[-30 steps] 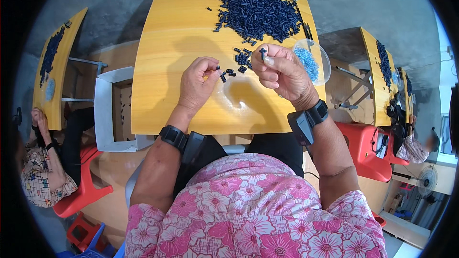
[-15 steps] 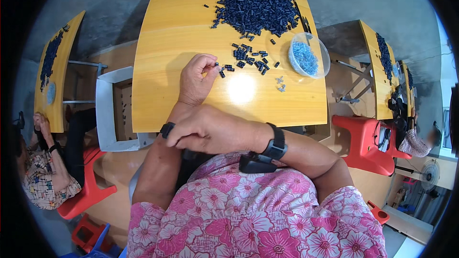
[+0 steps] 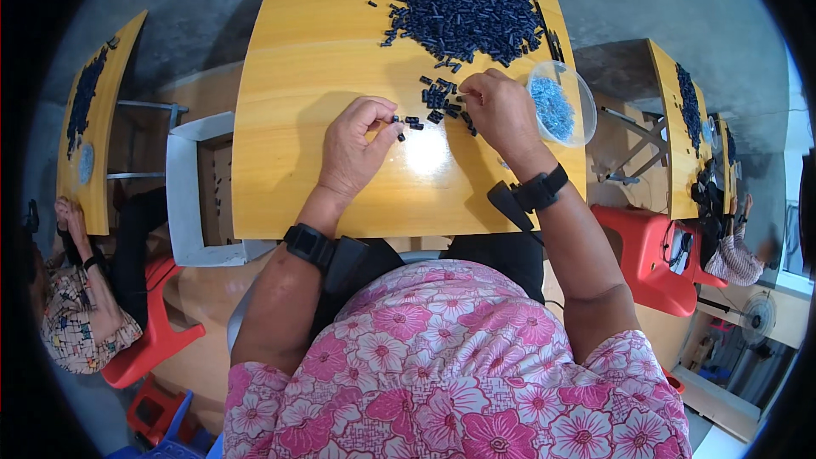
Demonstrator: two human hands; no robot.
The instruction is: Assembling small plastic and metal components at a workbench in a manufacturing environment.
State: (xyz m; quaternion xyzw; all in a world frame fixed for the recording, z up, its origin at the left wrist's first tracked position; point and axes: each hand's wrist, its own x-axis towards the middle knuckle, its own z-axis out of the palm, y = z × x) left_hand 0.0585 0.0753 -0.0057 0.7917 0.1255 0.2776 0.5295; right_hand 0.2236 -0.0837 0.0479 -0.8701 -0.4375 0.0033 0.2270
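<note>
A person (image 3: 459, 357) is working at a yellow table (image 3: 306, 59), the left hand (image 3: 355, 146) pinching a small dark piece (image 3: 396, 119) in its grip. The right hand (image 3: 506, 115) is reaching toward loose dark pieces (image 3: 436, 99), its grip's state unclear. A bowl (image 3: 588, 110) is standing alongside; a dark heap (image 3: 467, 13) is lying beyond.

My table (image 3: 297, 59) is yellow with faint streaks, and the small parts (image 3: 467, 13) on it are blue-black. Pale blue pieces (image 3: 552, 109) show in a clear bowl (image 3: 585, 102). I wear a shirt (image 3: 459, 357) of pink and white flowers and black wrist straps (image 3: 310, 245). A nearby stool (image 3: 646, 246) is red, the box (image 3: 183, 195) white.
</note>
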